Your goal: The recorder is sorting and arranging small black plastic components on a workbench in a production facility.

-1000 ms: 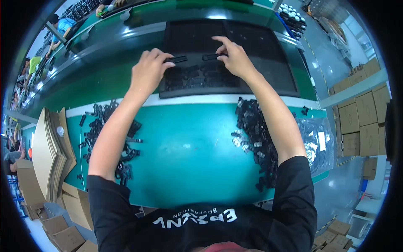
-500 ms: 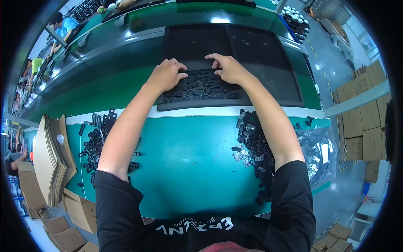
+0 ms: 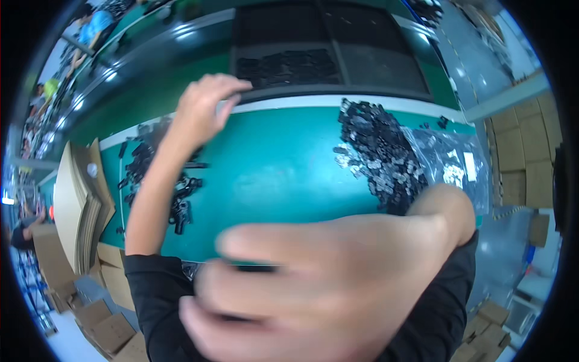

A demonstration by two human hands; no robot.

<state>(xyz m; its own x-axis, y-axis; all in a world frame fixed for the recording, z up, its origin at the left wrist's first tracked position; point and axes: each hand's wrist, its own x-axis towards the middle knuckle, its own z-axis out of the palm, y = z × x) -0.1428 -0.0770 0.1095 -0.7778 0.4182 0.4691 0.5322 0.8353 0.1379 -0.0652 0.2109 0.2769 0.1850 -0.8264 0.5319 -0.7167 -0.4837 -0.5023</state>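
Across the smooth green counter (image 3: 265,181), a loose pile of slim black plastic pieces (image 3: 142,158) sits below-left of the left grip (image 3: 204,107), thumb and forefinger apart. To its right, black elongated parts (image 3: 286,66) lie rowed in the flat black tray (image 3: 380,51), long axes seemingly sideways (probably for neatness; I cannot tell which ends lead). The right grip (image 3: 338,274) spreads its fingers, any hold untellable; above-right, a heap of small black pieces (image 3: 386,154), presumably within reach.
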